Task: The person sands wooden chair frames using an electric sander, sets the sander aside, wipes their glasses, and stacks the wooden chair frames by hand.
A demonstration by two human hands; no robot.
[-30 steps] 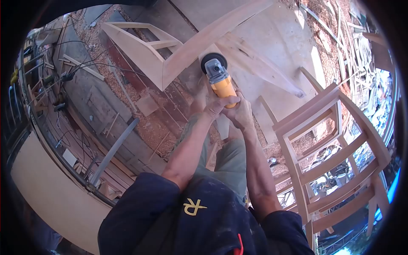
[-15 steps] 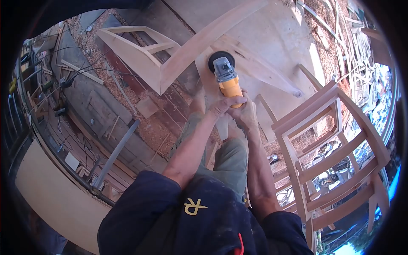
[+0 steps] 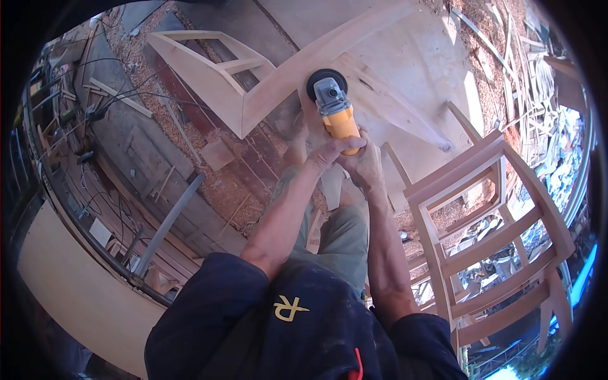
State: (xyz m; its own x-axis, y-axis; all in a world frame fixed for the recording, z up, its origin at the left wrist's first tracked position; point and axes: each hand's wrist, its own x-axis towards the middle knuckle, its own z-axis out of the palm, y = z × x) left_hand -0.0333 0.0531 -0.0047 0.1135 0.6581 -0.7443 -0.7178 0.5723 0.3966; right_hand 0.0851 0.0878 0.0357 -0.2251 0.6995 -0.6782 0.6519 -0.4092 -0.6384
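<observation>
A yellow and grey angle grinder [image 3: 340,120] with a round black disc points away from me. Both hands are wrapped round the rear of its yellow body: my left hand [image 3: 327,154] from the left, my right hand [image 3: 363,161] from the right. The disc lies over the wooden chair frame [image 3: 285,90], near where its long curved piece meets the broad pale leg pieces. Whether the disc touches the wood cannot be made out. My fingers are partly hidden under the tool.
At the right stands a wooden chair frame with curved slats [image 3: 497,240]. A grey pipe [image 3: 170,221] and a pale curved panel [image 3: 82,291] are at the left. Black cables [image 3: 136,95], wood shavings and offcuts lie around the floor.
Over the last second the grinder and both hands have moved slightly right. Since half a second ago the disc has shifted a little up and left. Both hands have kept their grip.
</observation>
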